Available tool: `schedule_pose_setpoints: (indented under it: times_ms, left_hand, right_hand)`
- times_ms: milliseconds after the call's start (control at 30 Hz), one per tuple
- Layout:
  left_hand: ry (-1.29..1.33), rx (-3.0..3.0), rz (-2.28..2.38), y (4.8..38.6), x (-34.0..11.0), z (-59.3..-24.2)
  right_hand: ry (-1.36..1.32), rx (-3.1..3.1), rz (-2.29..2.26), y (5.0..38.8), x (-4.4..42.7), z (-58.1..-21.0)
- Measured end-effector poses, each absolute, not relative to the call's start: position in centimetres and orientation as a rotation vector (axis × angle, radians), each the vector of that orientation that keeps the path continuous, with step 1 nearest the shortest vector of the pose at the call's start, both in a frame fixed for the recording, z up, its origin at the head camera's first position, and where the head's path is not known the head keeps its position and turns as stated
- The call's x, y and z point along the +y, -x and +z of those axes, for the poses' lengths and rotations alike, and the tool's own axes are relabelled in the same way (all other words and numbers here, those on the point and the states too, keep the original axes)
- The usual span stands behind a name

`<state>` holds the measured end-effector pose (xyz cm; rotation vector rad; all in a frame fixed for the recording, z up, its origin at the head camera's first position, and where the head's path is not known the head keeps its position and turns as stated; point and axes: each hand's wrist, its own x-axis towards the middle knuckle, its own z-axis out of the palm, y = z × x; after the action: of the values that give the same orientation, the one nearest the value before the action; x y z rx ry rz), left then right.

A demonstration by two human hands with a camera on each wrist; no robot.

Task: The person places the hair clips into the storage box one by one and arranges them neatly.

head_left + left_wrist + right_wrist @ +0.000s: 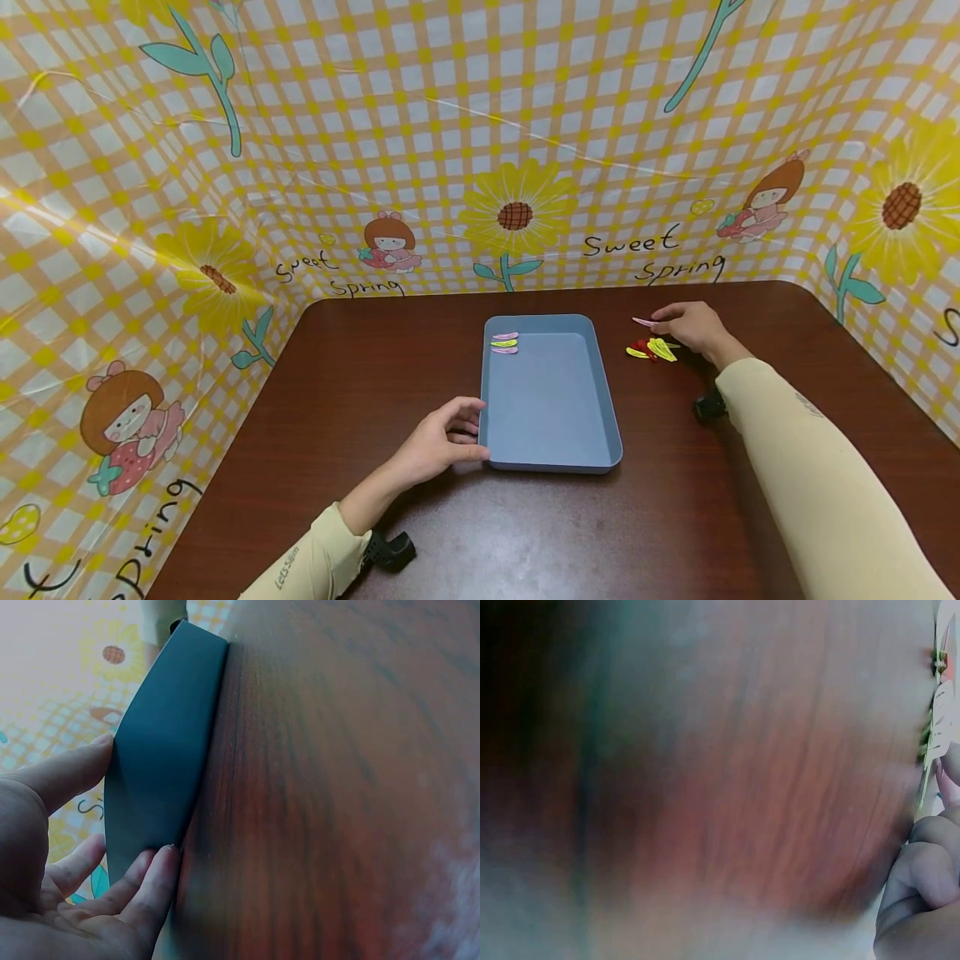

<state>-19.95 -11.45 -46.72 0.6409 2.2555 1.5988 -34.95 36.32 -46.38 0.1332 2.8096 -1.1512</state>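
Observation:
A grey-blue tray [547,392] lies on the table with two pink hair clips and a yellow hair clip [505,343] in a column at its far left corner. My left hand [442,442] rests its fingertips and thumb against the tray's left outer wall, as the left wrist view also shows at the wall [161,742]. To the right of the tray, my right hand [693,327] pinches a pink hair clip [642,322] between thumb and fingers. Just below it lies a small pile of yellow hair clips [662,350] and red hair clips [642,346]. In the right wrist view, my right hand [922,877] is partly cut off.
The dark brown wooden table [375,358] carries the tray and pile. A checked cloth [420,150] with flowers and cartoon figures rises behind the table and along both sides. Each wrist wears a black device [392,552] below the sleeve.

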Motion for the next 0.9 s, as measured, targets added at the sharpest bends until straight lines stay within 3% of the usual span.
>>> schedule_pose_setpoints:
  times_ms: [900]
  left_hand:
    - [-0.639, 2.254, 1.592, 20.0, -11.49, -46.77]
  right_hand:
    - [-0.199, 2.809, -1.223, 34.79, 36.32, -46.65]
